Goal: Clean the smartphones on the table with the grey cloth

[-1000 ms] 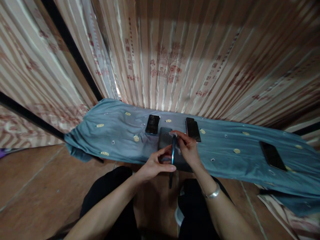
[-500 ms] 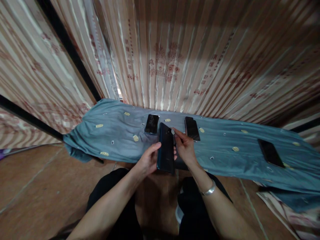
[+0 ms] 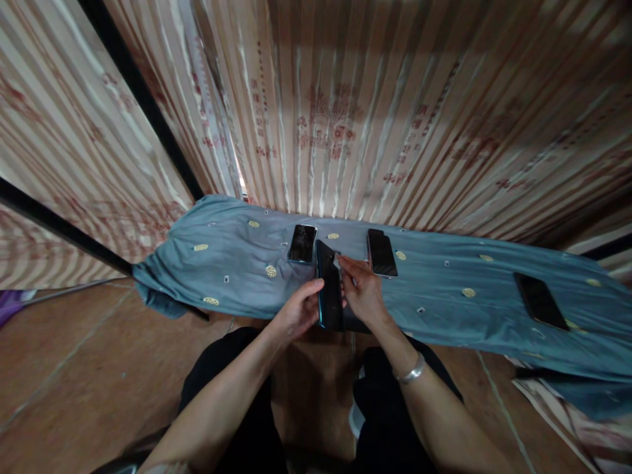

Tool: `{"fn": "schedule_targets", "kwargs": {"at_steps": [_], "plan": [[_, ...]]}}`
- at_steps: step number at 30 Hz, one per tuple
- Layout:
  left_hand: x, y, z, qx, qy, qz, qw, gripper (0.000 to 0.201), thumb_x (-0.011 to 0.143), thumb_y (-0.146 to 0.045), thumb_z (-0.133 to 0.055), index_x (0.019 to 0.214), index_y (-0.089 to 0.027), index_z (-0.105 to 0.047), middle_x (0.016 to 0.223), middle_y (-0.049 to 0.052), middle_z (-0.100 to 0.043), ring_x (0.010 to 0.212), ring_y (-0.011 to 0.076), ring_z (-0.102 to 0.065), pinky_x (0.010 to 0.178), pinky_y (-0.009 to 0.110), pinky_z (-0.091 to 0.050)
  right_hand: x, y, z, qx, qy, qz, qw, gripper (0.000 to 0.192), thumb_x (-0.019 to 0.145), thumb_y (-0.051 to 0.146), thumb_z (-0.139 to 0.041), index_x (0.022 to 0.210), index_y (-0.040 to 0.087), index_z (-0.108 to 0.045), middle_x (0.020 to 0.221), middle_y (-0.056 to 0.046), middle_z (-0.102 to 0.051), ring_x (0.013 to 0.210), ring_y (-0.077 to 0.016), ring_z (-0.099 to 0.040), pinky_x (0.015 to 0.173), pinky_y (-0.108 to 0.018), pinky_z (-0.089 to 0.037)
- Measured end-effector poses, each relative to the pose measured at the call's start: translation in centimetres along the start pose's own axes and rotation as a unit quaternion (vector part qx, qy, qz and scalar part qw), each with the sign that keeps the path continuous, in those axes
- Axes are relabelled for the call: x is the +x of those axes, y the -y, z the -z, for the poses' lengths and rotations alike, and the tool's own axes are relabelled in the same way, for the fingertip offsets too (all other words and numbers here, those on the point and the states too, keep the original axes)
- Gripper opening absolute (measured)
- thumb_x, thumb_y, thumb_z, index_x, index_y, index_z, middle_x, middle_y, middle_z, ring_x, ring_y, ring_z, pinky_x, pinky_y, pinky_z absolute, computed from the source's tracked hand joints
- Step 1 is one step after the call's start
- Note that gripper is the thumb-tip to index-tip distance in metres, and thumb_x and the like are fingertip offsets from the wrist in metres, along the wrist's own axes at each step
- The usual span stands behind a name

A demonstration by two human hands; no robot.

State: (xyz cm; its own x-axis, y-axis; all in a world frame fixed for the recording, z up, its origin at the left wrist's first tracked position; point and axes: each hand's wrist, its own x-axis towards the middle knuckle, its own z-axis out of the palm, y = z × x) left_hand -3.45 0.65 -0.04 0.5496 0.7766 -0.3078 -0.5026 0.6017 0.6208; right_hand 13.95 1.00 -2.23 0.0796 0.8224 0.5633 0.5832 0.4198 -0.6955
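Nearest the viewer are two dark-trousered knees and, on the right forearm, a silver bangle. The left hand grasps the held phone, thumb laid along its left edge and fingers wrapped beneath; the phone is raised over the near edge of the bench, tilted, its dark back toward the viewer. The right hand pinches a pale scrap between thumb and forefinger at the phone's upper back; the scrap is too blurred to identify, though it may be folded tissue. Compared with half a second earlier, the phone is rolled so that more of its blue left edge shows, and the scrap lies further in over the back. This appears to bring the work onto the upper back face. Beyond the hands, no container is seen; a blue-grey cloth bears a left phone, a middle phone and a far-right phone. Behind hangs a striped curtain.
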Motion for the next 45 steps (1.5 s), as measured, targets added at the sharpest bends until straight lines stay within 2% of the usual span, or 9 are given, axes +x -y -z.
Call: {"fn": "schedule_targets", "kwargs": {"at_steps": [5, 11, 15, 22, 31, 36, 41, 45], "plan": [[0.3, -0.4, 0.0, 0.031, 0.002, -0.034, 0.999, 0.032, 0.07, -0.037, -0.088, 0.09, -0.015, -0.077, 0.083, 0.007, -0.079, 0.089, 0.0254, -0.076, 0.093, 0.038, -0.058, -0.3, 0.5, 0.0, 0.006, 0.035, 0.011, 0.999, 0.044, 0.094, 0.017, -0.052, 0.127, 0.027, -0.079, 0.13, -0.007, -0.079, 0.122, -0.0263, -0.072, 0.107, -0.049, -0.06], [0.5, -0.4, -0.2, 0.073, 0.029, -0.078, 0.994, 0.055, 0.061, -0.038, -0.094, 0.109, -0.017, -0.078, 0.105, 0.008, -0.08, 0.109, 0.0278, -0.071, 0.09, 0.034, -0.055, -0.2, 0.7, 0.1, -0.019, 0.047, 0.04, 0.998, 0.049, 0.091, 0.013, -0.051, 0.129, 0.028, -0.078, 0.129, -0.006, -0.079, 0.121, -0.0269, -0.073, 0.11, -0.051, -0.057], [0.5, -0.6, -0.5, 0.083, 0.015, -0.087, 0.993, 0.064, 0.057, -0.036, -0.097, 0.115, -0.018, -0.077, 0.112, 0.009, -0.078, 0.108, 0.0271, -0.071, 0.084, 0.032, -0.055, -0.2, 0.9, 0.1, -0.026, 0.046, 0.066, 0.996, 0.048, 0.092, 0.013, -0.049, 0.128, 0.026, -0.078, 0.129, -0.008, -0.079, 0.119, -0.0269, -0.073, 0.109, -0.051, -0.058], [0.9, -1.0, -0.3, 0.045, -0.027, -0.107, 0.993, 0.058, 0.052, -0.03, -0.101, 0.103, -0.017, -0.076, 0.097, 0.004, -0.077, 0.089, 0.0183, -0.069, 0.079, 0.029, -0.055, -0.2, 1.8, 0.1, -0.012, 0.063, 0.085, 0.994, 0.044, 0.097, 0.015, -0.048, 0.126, 0.028, -0.079, 0.129, -0.007, -0.079, 0.118, -0.0259, -0.075, 0.106, -0.049, -0.059], [0.8, -2.1, 0.5, 0.013, -0.052, -0.097, 0.994, 0.038, 0.059, -0.025, -0.098, 0.085, -0.016, -0.072, 0.083, 0.001, -0.076, 0.079, 0.0161, -0.069, 0.08, 0.03, -0.055, -0.8, 2.3, 0.0, 0.017, 0.085, 0.061, 0.994, 0.038, 0.099, 0.02, -0.052, 0.123, 0.03, -0.08, 0.127, -0.006, -0.08, 0.117, -0.0249, -0.075, 0.107, -0.046, -0.059], [0.8, -2.7, 1.0, 0.015, -0.086, -0.095, 0.992, 0.04, 0.059, -0.026, -0.098, 0.087, -0.016, -0.071, 0.084, 0.002, -0.078, 0.081, 0.0179, -0.072, 0.08, 0.032, -0.059, -1.2, 2.3, 0.1, 0.023, 0.087, 0.065, 0.994, 0.038, 0.096, 0.016, -0.054, 0.121, 0.028, -0.081, 0.125, -0.008, -0.08, 0.117, -0.0251, -0.076, 0.107, -0.047, -0.06], [1.3, -2.7, 1.8, 0.016, -0.101, -0.105, 0.989, 0.038, 0.065, -0.025, -0.095, 0.093, -0.016, -0.07, 0.091, 0.004, -0.08, 0.086, 0.0186, -0.075, 0.081, 0.033, -0.06, -1.6, 1.8, 0.4, 0.03, 0.119, 0.06, 0.991, 0.049, 0.088, 0.01, -0.054, 0.125, 0.029, -0.079, 0.13, -0.008, -0.079, 0.12, -0.0257, -0.074, 0.107, -0.049, -0.059], [1.7, -2.7, 2.3, 0.009, -0.115, -0.106, 0.988, 0.037, 0.065, -0.025, -0.095, 0.092, -0.016, -0.07, 0.087, 0.003, -0.079, 0.082, 0.0178, -0.074, 0.082, 0.034, -0.06, -1.7, 1.5, 0.5, 0.052, 0.123, 0.049, 0.99, 0.051, 0.086, 0.009, -0.053, 0.125, 0.029, -0.079, 0.13, -0.007, -0.079, 0.121, -0.0249, -0.074, 0.107, -0.048, -0.058]]}}
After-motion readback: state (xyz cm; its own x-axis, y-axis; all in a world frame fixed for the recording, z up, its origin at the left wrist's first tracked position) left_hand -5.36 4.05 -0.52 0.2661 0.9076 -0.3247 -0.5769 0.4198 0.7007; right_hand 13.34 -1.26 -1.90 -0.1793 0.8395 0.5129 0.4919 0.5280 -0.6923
